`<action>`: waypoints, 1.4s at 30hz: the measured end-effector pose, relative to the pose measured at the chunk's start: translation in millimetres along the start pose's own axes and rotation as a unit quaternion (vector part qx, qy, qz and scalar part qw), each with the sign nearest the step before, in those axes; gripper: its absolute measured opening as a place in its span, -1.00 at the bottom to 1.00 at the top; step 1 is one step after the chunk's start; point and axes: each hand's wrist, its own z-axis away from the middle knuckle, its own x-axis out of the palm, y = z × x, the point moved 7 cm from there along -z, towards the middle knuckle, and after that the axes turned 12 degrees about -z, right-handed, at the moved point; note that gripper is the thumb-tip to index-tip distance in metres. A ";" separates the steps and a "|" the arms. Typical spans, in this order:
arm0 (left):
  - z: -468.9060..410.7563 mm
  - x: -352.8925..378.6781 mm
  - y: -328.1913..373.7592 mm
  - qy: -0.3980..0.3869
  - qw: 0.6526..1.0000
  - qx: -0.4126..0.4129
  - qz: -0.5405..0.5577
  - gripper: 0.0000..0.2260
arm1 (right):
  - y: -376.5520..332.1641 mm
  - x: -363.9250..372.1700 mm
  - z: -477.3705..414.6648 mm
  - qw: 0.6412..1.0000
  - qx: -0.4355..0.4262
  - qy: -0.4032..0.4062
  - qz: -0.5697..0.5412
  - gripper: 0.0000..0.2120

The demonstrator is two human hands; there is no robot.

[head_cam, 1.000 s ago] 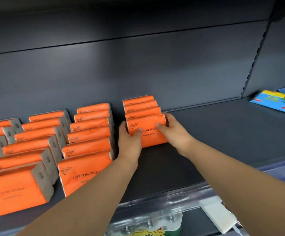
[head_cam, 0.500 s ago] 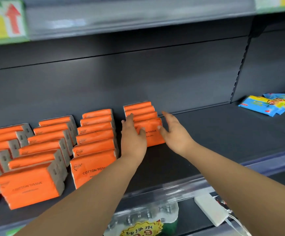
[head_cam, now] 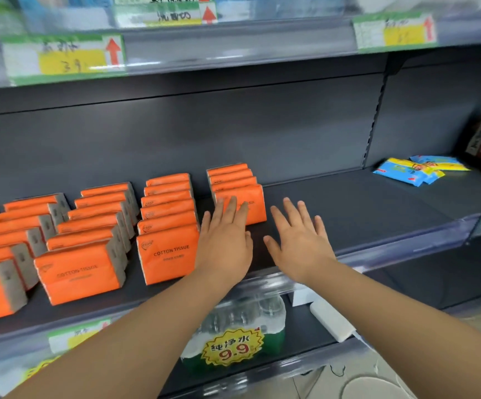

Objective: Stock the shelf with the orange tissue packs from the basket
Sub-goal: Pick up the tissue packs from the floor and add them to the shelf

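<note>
Here we face a dark grey shelf (head_cam: 348, 214) with a grey back panel. Above it runs the front rail (head_cam: 233, 50) of the next level, carrying blurred yellow price labels (head_cam: 63, 56) with red arrows. Across the left half of the shelf we find the orange tissue packs (head_cam: 167, 226) standing upright in rows that run from the front edge toward the back panel, the nearest faces printed COTTON TISSUE. The rightmost row (head_cam: 230, 180) is shorter, four packs deep, and sits close to the back panel with a gap between it and its neighbour. Two bare forearms reach in from below. We see the left hand (head_cam: 225, 246) palm down with its fingers straight and a little spread, holding nothing; its fingertips overlap the front pack (head_cam: 256, 211) of that short row, though we cannot tell whether they touch it. The right hand (head_cam: 299, 249) lies just beside it, likewise flat and spread with nothing in its grasp, above bare shelf to the right of the front pack. On the level below stands a wrapped pack of bottled water (head_cam: 242, 321) with a yellow 9.9 sticker, and a white box (head_cam: 331, 323) lies near it. Far right, well apart from the tissue, some blue packs (head_cam: 403, 172) lie flat.
</note>
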 end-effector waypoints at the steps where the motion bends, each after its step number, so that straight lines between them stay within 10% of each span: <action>1: 8.7 -1.6 0.9 -0.005 1.000 0.008 -0.014 -0.49 | -1.9 -0.1 8.4 1.000 0.000 -0.003 0.011 -0.39; 21: 166.2 24.6 69.8 -0.039 0.985 0.161 -0.039 -0.41 | 59.3 24.5 188.6 0.986 0.101 -0.066 0.116 -0.34; 42: 322.9 244.8 127.7 -0.380 0.907 0.182 -0.001 -0.30 | 198.3 186.5 351.7 0.935 0.260 -0.238 0.040 -0.23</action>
